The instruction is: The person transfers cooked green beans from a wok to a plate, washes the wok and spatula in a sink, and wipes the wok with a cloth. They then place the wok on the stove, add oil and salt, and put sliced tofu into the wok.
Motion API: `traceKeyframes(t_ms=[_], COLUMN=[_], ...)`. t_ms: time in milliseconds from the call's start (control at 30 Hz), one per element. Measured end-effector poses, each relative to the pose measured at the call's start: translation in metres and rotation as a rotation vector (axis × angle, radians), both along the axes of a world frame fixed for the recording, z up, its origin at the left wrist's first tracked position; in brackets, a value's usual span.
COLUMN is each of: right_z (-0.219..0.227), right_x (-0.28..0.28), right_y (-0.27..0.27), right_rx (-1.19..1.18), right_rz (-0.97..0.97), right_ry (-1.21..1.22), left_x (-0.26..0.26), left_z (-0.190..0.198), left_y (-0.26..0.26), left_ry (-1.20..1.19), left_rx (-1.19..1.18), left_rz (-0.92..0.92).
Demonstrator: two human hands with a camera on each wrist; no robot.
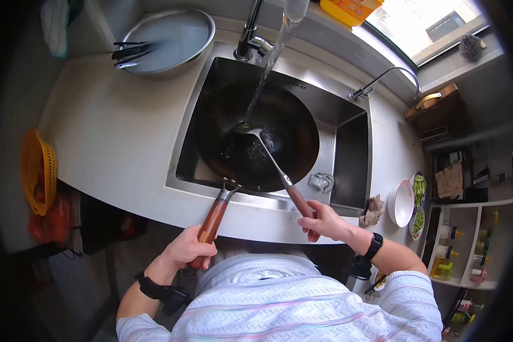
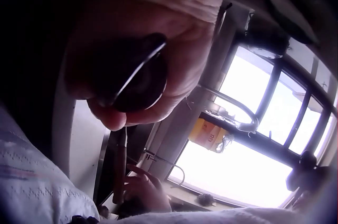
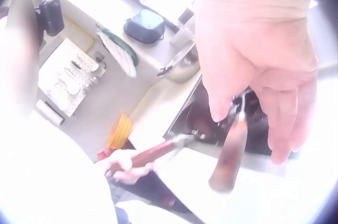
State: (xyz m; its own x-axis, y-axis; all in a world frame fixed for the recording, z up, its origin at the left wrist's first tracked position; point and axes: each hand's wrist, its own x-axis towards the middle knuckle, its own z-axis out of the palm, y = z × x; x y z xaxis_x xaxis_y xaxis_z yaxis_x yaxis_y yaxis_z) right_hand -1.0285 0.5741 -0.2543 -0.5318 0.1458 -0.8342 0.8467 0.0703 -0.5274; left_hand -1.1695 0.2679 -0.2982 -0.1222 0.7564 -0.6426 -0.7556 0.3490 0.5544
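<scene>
A dark wok (image 1: 256, 137) sits in the sink, tilted, with water running into it from the tap. The left hand (image 1: 192, 246) grips its wooden handle (image 1: 213, 219); in the left wrist view that hand (image 2: 179, 50) is curled around the dark handle end. A metal spatula (image 1: 271, 157) lies with its head in the wok and its wooden handle over the front rim. Around the end of that handle is the right hand (image 1: 330, 222). In the right wrist view, the right hand (image 3: 264, 60) has its thumb and fairly straight fingers spread on either side of the blurred spatula handle (image 3: 230, 155).
A large metal basin (image 1: 171, 43) with dark-handled utensils stands back left. A yellow basket (image 1: 50, 171) is at the left edge. Crumpled plastic (image 1: 321, 182) lies in the sink's right part. A white bowl (image 1: 403, 204) and green vegetables (image 1: 419, 191) stand at right, near a small faucet (image 1: 390, 71).
</scene>
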Motion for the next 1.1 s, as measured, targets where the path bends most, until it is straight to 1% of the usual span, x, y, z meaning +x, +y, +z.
traceKeyframes(t_ms=[67,100,133,200,233,300,400,433,467,533,600,667,733,767,800,867,933,967,1000,1067,1100], right_z=[-0.007,0.002,-0.007,-0.007,-0.012,-0.021,-0.024,-0.019,-0.007,0.016,0.027,0.032,0.050,0.056,0.059,0.070,0.068,0.072,0.083,0.082,0.081], right_x=[-0.005,-0.010,-0.011,-0.015,-0.018,-0.018,-0.015,-0.014,-0.006,-0.007,-0.004,-0.002,-0.002,-0.007,-0.009,-0.022,-0.036,-0.040,-0.042,-0.050,-0.052], right_y=[-0.001,-0.002,0.003,0.008,0.010,0.014,0.015,0.016,0.015,0.016,0.022,0.039,0.038,0.039,0.043,0.045,0.054,0.055,0.058,0.078,0.086], right_rx=[0.106,0.174,0.275,0.489,0.498,0.603,0.630,0.594,0.470,0.186,0.050,-0.202,-0.248,-0.258,-0.227,0.018,0.422,0.541,0.583,0.621,0.623], right_rz=[-0.050,-0.062,-0.020,0.067,0.062,0.071,0.052,0.024,-0.015,-0.178,-0.345,-0.492,-0.469,-0.417,-0.365,-0.212,0.096,0.133,0.132,-0.033,-0.038], right_ry=[0.088,0.127,0.203,0.240,0.249,0.329,0.347,0.357,0.277,0.234,0.340,0.476,0.661,0.759,0.829,0.819,0.869,0.956,0.954,1.033,1.030], left_x=[-0.004,-0.004,-0.004,-0.006,-0.013,-0.018,-0.022,-0.024,-0.018,-0.020,-0.021,-0.021,-0.014,-0.014,-0.007,-0.005,-0.006,-0.006,-0.005,0.002,0.002], left_z=[0.004,0.007,0.008,0.009,0.008,0.011,0.007,0.007,0.012,0.011,0.011,0.012,0.016,0.015,0.013,0.012,0.009,0.006,0.004,-0.001,-0.002], left_y=[0.000,-0.001,-0.002,-0.003,-0.003,-0.004,-0.007,-0.007,-0.010,-0.011,-0.012,-0.012,-0.015,-0.016,-0.013,-0.012,-0.014,-0.015,-0.016,-0.016,-0.016], left_ry=[0.005,0.007,0.014,0.030,0.041,0.059,0.073,0.076,0.078,0.081,0.081,0.084,0.088,0.117,0.154,0.184,0.210,0.226,0.240,0.261,0.283], left_rx=[-0.008,-0.021,-0.018,-0.022,-0.014,-0.045,-0.038,-0.038,-0.035,-0.032,-0.053,-0.053,-0.061,-0.058,-0.056,-0.066,-0.076,-0.074,-0.070,-0.072,-0.067], left_rz=[-0.004,0.002,-0.006,-0.024,-0.027,-0.054,-0.063,-0.065,-0.073,-0.088,-0.087,-0.092,-0.100,-0.116,-0.129,-0.151,-0.176,-0.170,-0.162,-0.157,-0.147])
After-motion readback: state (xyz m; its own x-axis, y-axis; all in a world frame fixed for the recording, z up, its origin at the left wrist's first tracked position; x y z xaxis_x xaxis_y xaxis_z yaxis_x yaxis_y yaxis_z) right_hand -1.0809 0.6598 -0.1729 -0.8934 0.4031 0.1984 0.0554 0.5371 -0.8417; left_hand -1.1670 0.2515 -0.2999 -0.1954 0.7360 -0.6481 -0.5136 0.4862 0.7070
